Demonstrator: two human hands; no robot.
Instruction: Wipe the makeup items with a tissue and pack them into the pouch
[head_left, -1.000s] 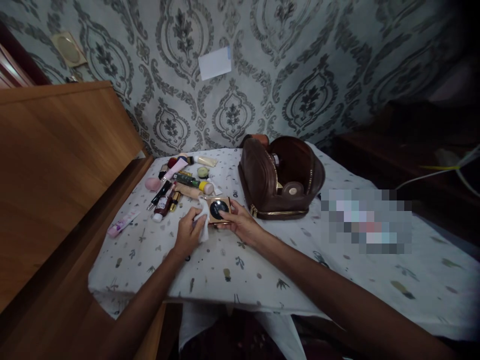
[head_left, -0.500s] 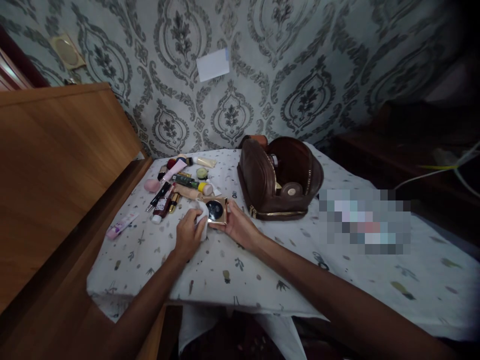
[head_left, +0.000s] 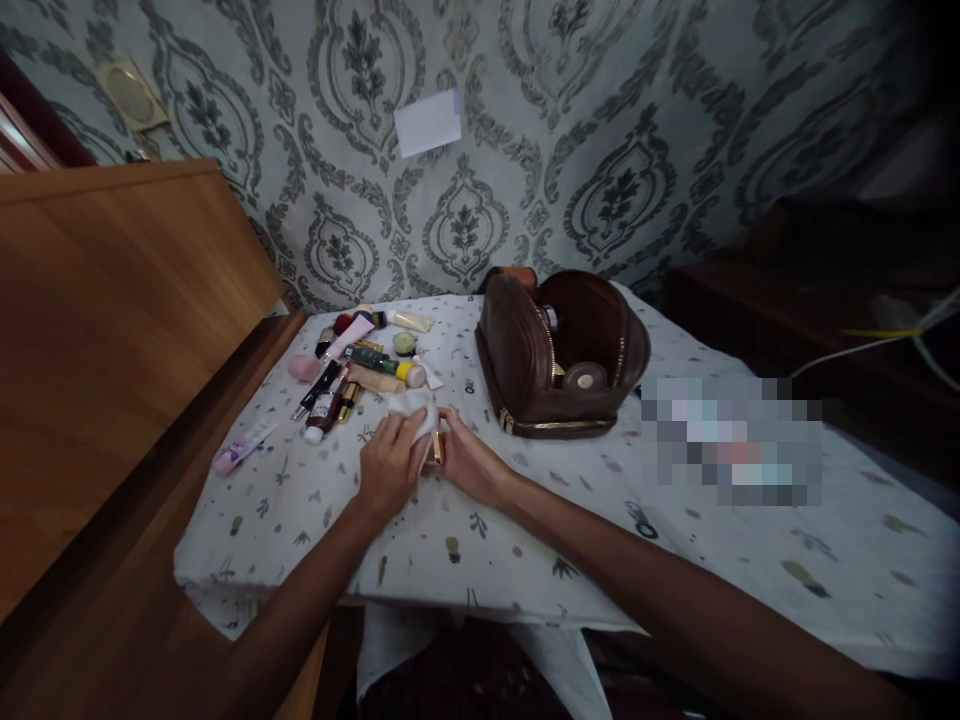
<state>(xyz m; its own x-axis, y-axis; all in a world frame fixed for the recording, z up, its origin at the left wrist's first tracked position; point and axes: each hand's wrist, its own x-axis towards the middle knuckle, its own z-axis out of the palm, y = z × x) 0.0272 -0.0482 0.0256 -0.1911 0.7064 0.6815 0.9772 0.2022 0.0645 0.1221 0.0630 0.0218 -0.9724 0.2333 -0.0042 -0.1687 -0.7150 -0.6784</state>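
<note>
The step looks like wiping: the left hand [head_left: 388, 468] grips the cloth [head_left: 409, 402] against the compact [head_left: 439, 448], which the right hand's [head_left: 474, 462] fingers clasp over the worktop [head_left: 525, 570], left of the bag [head_left: 517, 345]. Next probably calls for a steady right-hand hold.

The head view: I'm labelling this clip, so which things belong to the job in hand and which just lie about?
Apparently in use:
white cloth, in left hand
gold-edged case, in right hand

Apparently just lying about:
open brown bag
green bottle
dark red bottle
rounded pink item
</note>
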